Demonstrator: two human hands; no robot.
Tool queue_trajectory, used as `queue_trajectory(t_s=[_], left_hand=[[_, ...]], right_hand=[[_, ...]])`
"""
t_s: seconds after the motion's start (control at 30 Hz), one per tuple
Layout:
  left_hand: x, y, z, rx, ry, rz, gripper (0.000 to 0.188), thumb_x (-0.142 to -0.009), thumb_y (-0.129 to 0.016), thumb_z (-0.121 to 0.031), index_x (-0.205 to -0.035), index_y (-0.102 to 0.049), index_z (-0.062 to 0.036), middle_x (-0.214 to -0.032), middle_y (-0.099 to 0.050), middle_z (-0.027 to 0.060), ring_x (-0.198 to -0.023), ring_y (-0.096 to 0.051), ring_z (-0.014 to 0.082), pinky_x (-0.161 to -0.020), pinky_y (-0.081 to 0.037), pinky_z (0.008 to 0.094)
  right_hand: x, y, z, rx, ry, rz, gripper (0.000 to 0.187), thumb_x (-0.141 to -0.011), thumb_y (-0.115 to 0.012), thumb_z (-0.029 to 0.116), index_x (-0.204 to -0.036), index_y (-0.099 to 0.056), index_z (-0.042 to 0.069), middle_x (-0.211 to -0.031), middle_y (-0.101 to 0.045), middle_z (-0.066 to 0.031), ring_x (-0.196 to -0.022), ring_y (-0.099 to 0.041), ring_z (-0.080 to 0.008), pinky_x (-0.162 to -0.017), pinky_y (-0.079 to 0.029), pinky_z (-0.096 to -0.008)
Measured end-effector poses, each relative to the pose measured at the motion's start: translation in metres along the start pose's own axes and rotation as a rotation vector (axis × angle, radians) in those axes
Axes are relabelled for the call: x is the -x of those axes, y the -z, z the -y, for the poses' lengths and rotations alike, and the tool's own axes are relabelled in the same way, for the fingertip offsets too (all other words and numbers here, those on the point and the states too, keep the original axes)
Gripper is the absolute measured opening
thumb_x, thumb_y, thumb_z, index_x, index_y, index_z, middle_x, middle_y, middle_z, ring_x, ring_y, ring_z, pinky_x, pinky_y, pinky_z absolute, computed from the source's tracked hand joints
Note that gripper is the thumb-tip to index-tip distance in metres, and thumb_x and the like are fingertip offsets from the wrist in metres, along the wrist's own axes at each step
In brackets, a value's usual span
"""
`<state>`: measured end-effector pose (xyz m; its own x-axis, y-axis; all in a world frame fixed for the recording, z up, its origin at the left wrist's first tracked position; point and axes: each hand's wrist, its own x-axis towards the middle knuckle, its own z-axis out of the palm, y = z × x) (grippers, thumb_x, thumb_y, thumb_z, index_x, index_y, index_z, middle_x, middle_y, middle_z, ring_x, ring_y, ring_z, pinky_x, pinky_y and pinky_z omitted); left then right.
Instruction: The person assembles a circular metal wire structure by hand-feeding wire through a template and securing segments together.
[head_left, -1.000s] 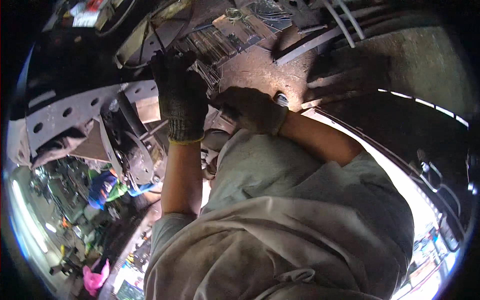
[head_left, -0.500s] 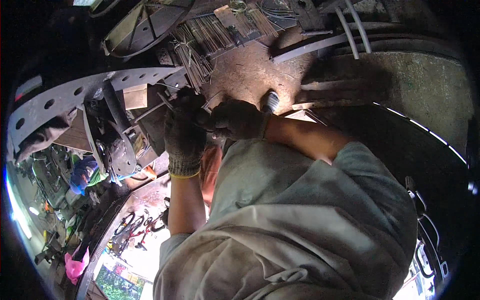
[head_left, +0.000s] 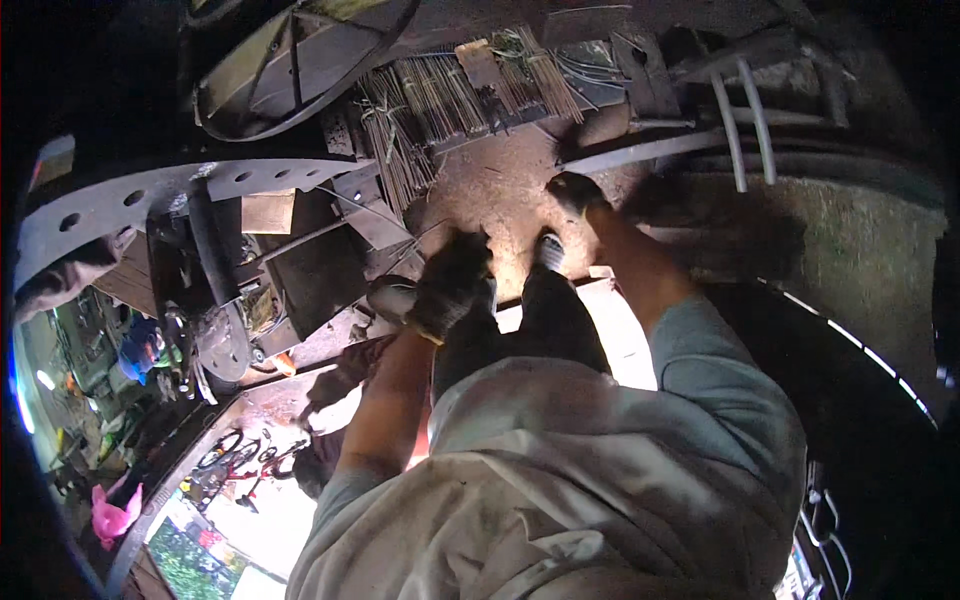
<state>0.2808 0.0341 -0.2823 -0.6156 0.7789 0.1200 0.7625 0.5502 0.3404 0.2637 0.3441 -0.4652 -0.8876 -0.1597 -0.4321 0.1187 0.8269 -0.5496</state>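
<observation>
My left hand [head_left: 455,280], in a dark knitted glove, hangs low above my left leg. Its fingers merge into shadow, so what it holds, if anything, is hidden. A rounded greyish object [head_left: 390,297] lies just left of its wrist; its kind is unclear. My right hand [head_left: 577,193], also gloved, reaches forward over the brown floor [head_left: 490,190], close to a curved metal bar [head_left: 640,152]. Its fingers are too dark to make out. Below and between the hands shows my shoe [head_left: 549,250].
Bundles of thin rods [head_left: 435,95] lie at the far side. A curved metal beam with holes [head_left: 135,195] spans the left, beside a cardboard piece [head_left: 268,212]. Two pale bent tubes [head_left: 745,125] stand at the far right. A pink bag [head_left: 115,515] hangs lower left.
My hands, close together in front of my body before, have parted: the left moved right and down, the right forward and right. The thin rod at my left hand no longer shows there.
</observation>
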Motion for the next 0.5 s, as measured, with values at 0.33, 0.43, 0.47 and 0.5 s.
queue_trajectory(t_s=[0.33,0.43,0.47,0.5], left_hand=[[0.128,-0.132,-0.040,0.418,0.578,0.410,0.028,-0.094,-0.055,-0.024,-0.118,-0.069,-0.0184,-0.091,-0.073,0.0067,-0.081,-0.070,0.0271,-0.068,-0.055,0.0421],[0.149,-0.141,-0.041,0.481,0.633,0.319,0.027,-0.094,-0.054,-0.024,-0.116,-0.070,-0.0182,-0.092,-0.073,0.0065,-0.081,-0.070,0.0274,-0.069,-0.055,0.0419],[0.155,-0.141,-0.041,0.486,0.645,0.292,0.027,-0.095,-0.054,-0.024,-0.115,-0.070,-0.0182,-0.092,-0.073,0.0065,-0.081,-0.070,0.0274,-0.069,-0.055,0.0419],[0.160,-0.143,-0.039,0.475,0.645,0.268,0.027,-0.095,-0.053,-0.024,-0.115,-0.070,-0.0182,-0.092,-0.073,0.0065,-0.081,-0.070,0.0275,-0.069,-0.055,0.0418]], right_hand=[[-0.163,0.053,-0.014,0.468,-0.116,-0.186,0.026,-0.090,-0.053,0.023,-0.099,-0.074,0.010,-0.099,-0.073,-0.0159,-0.095,-0.070,-0.0341,-0.082,-0.055,-0.0460],[-0.207,0.052,-0.031,0.674,-0.102,-0.209,0.027,-0.090,-0.052,0.022,-0.101,-0.075,0.012,-0.101,-0.072,-0.0162,-0.096,-0.069,-0.0360,-0.081,-0.055,-0.0484],[-0.216,0.046,-0.037,0.596,-0.124,-0.232,0.028,-0.090,-0.052,0.022,-0.102,-0.075,0.012,-0.103,-0.072,-0.0164,-0.098,-0.069,-0.0365,-0.082,-0.055,-0.0493],[-0.228,0.040,-0.042,0.515,-0.146,-0.253,0.028,-0.091,-0.051,0.023,-0.103,-0.074,0.012,-0.105,-0.072,-0.0165,-0.100,-0.069,-0.0370,-0.082,-0.055,-0.0503]])
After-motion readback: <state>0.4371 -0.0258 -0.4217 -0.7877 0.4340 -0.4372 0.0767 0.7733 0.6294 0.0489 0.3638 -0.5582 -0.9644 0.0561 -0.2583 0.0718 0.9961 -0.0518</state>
